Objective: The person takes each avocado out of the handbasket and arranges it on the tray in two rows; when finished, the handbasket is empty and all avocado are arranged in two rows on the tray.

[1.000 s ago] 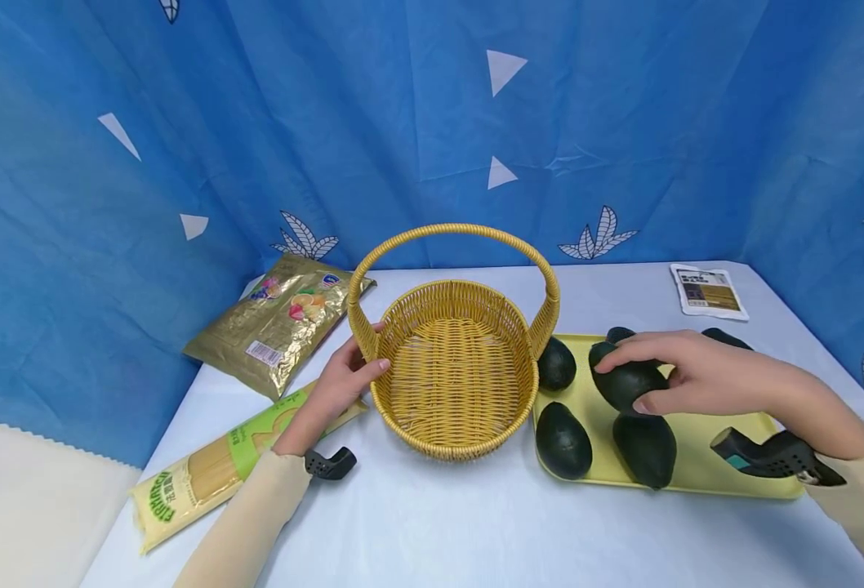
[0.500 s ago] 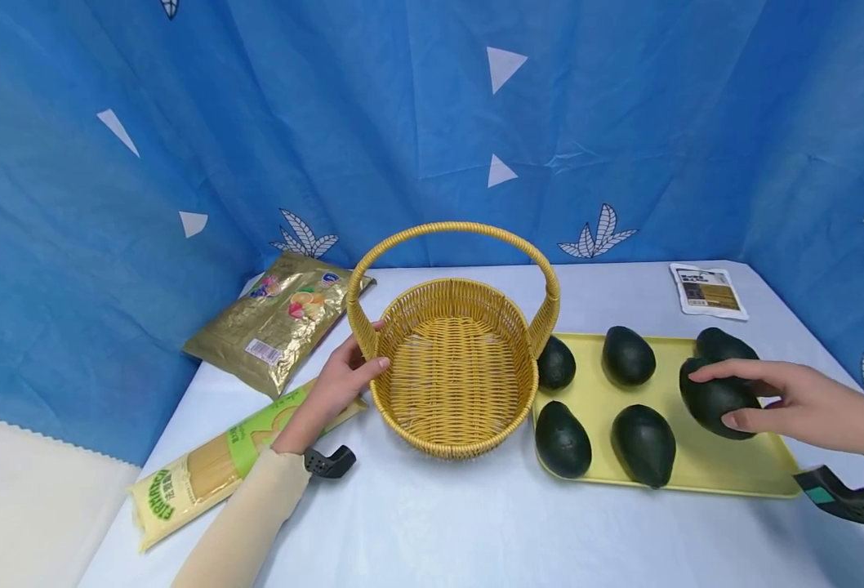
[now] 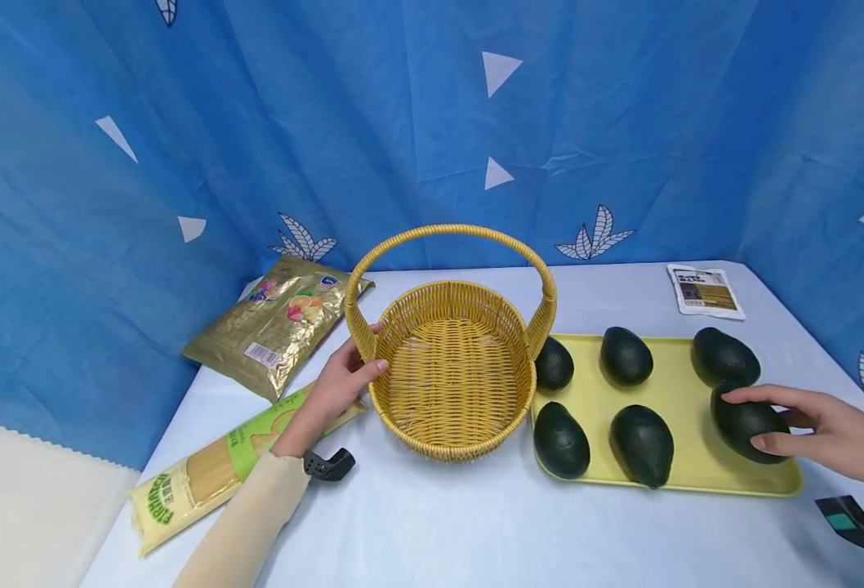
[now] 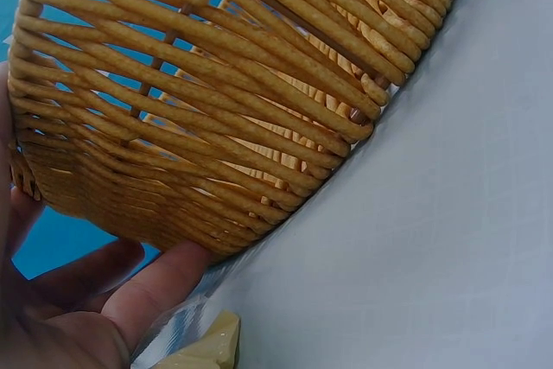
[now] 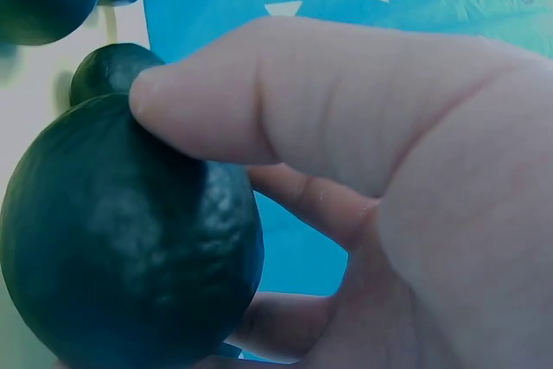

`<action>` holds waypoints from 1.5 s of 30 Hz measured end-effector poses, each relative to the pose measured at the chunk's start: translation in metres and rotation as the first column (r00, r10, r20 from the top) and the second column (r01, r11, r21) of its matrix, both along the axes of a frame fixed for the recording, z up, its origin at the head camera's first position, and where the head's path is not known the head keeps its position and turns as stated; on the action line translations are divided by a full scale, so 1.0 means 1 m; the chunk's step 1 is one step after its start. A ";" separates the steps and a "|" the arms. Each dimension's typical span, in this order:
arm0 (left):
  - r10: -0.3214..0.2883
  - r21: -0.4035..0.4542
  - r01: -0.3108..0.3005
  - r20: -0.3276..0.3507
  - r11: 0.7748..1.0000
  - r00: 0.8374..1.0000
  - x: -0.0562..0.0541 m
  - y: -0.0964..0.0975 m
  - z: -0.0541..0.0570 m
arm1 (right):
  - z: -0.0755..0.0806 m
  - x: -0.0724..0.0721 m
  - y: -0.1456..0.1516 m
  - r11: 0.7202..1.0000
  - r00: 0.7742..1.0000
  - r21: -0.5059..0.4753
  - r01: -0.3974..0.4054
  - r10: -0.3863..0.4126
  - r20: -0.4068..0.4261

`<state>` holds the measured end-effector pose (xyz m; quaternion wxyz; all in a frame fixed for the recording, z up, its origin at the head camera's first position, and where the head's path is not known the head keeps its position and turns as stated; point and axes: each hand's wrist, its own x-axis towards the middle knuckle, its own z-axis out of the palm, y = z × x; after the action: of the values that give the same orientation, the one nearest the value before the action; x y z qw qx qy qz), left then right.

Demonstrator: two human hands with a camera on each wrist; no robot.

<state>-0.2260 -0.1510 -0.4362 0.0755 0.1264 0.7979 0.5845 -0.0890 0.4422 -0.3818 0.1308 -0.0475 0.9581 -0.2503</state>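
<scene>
My left hand (image 3: 346, 376) holds the left side of a yellow woven basket (image 3: 452, 449), thumb over the rim by the handle's base. In the left wrist view, its fingers (image 4: 164, 287) lie against the basket's outer weave (image 4: 207, 101). My right hand (image 3: 825, 429) grips a dark green avocado (image 3: 746, 420) between thumb and fingers, over the right front part of a yellow tray (image 3: 696, 482). The right wrist view has the thumb pressed on the avocado (image 5: 130, 239), with fingers behind it. Several other avocados, one of them (image 3: 642, 445) near the front edge, lie on the tray in two rows.
A gold foil bag (image 3: 273, 322) lies at the back left, with a pack of noodles (image 3: 233, 457) in front of it. A small white pouch (image 3: 706, 291) sits at the back right. Blue curtains (image 3: 432, 131) rise behind the white table (image 3: 432, 523).
My right hand has carried its avocado rightward and toward the front across the tray, down to the right front corner area. My left hand and the basket have stayed in place.
</scene>
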 end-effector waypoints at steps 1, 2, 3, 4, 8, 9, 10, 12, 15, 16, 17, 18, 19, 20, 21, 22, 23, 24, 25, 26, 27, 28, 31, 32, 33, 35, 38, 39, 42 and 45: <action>0.000 0.000 0.000 -0.001 1.000 1.000 0.000 0.000 0.000 | -0.001 0.001 0.001 1.000 1.000 -0.001 0.009 -0.009 0.004; 0.000 0.003 0.000 -0.002 1.000 1.000 0.000 0.000 0.000 | -0.003 0.002 0.002 1.000 1.000 -0.006 0.016 -0.016 0.002; -0.001 0.004 0.001 -0.003 1.000 1.000 0.000 0.000 0.000 | -0.004 0.004 0.003 1.000 1.000 -0.012 0.024 -0.024 0.004; -0.002 0.006 0.002 -0.004 1.000 1.000 0.000 0.000 0.000 | -0.005 0.005 0.004 0.999 1.000 -0.018 0.029 -0.029 0.002; -0.005 0.011 0.005 -0.004 1.000 1.000 0.001 0.000 0.000 | -0.007 0.009 0.005 0.999 0.999 -0.022 0.041 -0.042 -0.019; -0.007 0.012 0.007 -0.005 1.000 1.000 0.001 0.001 0.000 | -0.007 0.010 0.006 0.999 0.999 -0.020 0.042 -0.042 -0.024; -0.008 0.013 0.008 -0.006 1.000 1.000 0.001 0.001 0.000 | -0.008 0.011 0.006 0.999 0.999 -0.012 0.041 -0.042 -0.033; -0.007 0.012 0.007 -0.006 1.000 1.000 0.001 0.001 0.000 | -0.009 0.012 0.006 0.999 0.998 -0.007 0.044 -0.044 -0.036; -0.007 0.009 0.007 -0.009 1.000 1.000 0.001 0.001 0.000 | -0.012 0.013 0.007 0.999 0.998 0.001 0.048 -0.048 -0.038; -0.006 0.007 0.006 -0.009 1.000 1.000 0.001 0.001 0.000 | -0.013 0.013 0.008 0.999 0.998 0.006 0.048 -0.048 -0.035; -0.005 0.006 0.005 -0.011 1.000 1.000 0.001 0.001 0.000 | -0.014 0.014 0.008 0.999 0.998 0.009 0.049 -0.049 -0.028; -0.006 0.005 0.006 -0.012 1.000 1.000 0.001 0.001 0.000 | -0.015 0.014 0.008 0.999 0.999 0.017 0.049 -0.048 -0.024; -0.007 0.007 0.008 -0.013 1.000 1.000 0.001 0.001 0.000 | -0.015 0.014 0.008 0.998 0.999 0.027 0.048 -0.048 -0.018; -0.009 0.008 0.009 -0.016 1.000 1.000 0.001 0.001 0.000 | -0.016 0.014 0.008 0.998 0.999 0.038 0.050 -0.049 -0.011; -0.010 0.010 0.010 -0.016 1.000 1.000 0.001 0.001 0.000 | -0.017 0.013 0.008 0.997 0.999 0.049 0.051 -0.050 -0.007; -0.011 0.010 0.011 -0.018 1.000 1.000 0.001 0.001 0.000 | -0.018 0.013 0.007 0.997 0.999 0.061 0.053 -0.053 -0.002; -0.012 0.011 0.012 -0.018 1.000 1.000 0.001 0.001 0.001 | -0.018 0.012 0.007 0.996 0.998 0.070 0.057 -0.057 0.002; -0.013 0.011 0.013 -0.018 1.000 1.000 0.001 0.001 0.001 | -0.019 0.012 0.007 0.995 0.998 0.078 0.059 -0.060 0.004; -0.014 0.010 0.014 -0.018 1.000 1.000 0.001 0.001 0.001 | -0.019 0.011 0.008 0.995 0.998 0.083 0.061 -0.061 0.007; -0.013 0.008 0.013 -0.018 1.000 1.000 0.001 0.001 0.001 | -0.019 0.011 0.008 0.994 0.998 0.088 0.061 -0.062 0.009; -0.013 0.009 0.013 -0.017 1.000 1.000 0.001 0.001 0.001 | -0.019 0.011 0.008 0.994 0.998 0.090 0.060 -0.061 0.010; -0.012 0.007 0.012 -0.016 1.000 1.000 0.001 0.001 0.001 | -0.019 0.011 0.008 0.994 0.998 0.094 0.060 -0.061 0.013; -0.008 0.007 0.008 -0.017 1.000 1.000 0.001 0.001 0.001 | -0.018 0.010 0.008 0.992 0.998 0.110 0.054 -0.057 0.023; -0.008 0.006 0.008 -0.017 1.000 1.000 0.001 0.001 0.000 | -0.018 0.010 0.008 0.992 0.998 0.115 0.055 -0.059 0.027; -0.007 0.006 0.007 -0.017 1.000 1.000 0.001 0.001 0.000 | -0.018 0.010 0.007 0.991 0.998 0.120 0.058 -0.062 0.030; -0.007 0.006 0.007 -0.018 1.000 1.000 0.001 0.001 0.000 | -0.017 0.010 0.006 0.990 0.997 0.126 0.066 -0.070 0.032; -0.008 0.005 0.008 -0.016 1.000 1.000 0.001 0.001 0.000 | -0.016 0.010 0.004 0.988 0.995 0.123 0.088 -0.093 0.028; -0.009 0.006 0.009 -0.015 1.000 1.000 0.001 0.001 0.000 | -0.015 0.010 0.003 0.988 0.995 0.120 0.094 -0.098 0.028; -0.011 0.007 0.011 -0.015 1.000 1.000 0.002 0.001 0.000 | -0.015 0.009 0.002 0.987 0.993 0.118 0.107 -0.111 0.029; -0.013 0.011 0.013 -0.021 1.000 1.000 0.002 0.000 0.001 | -0.015 0.008 0.002 0.987 0.992 0.118 0.112 -0.117 0.038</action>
<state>-0.2242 -0.1506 -0.4355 0.0703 0.1381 0.7945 0.5871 -0.0808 0.4447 -0.3968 0.1400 0.0207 0.9690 -0.2025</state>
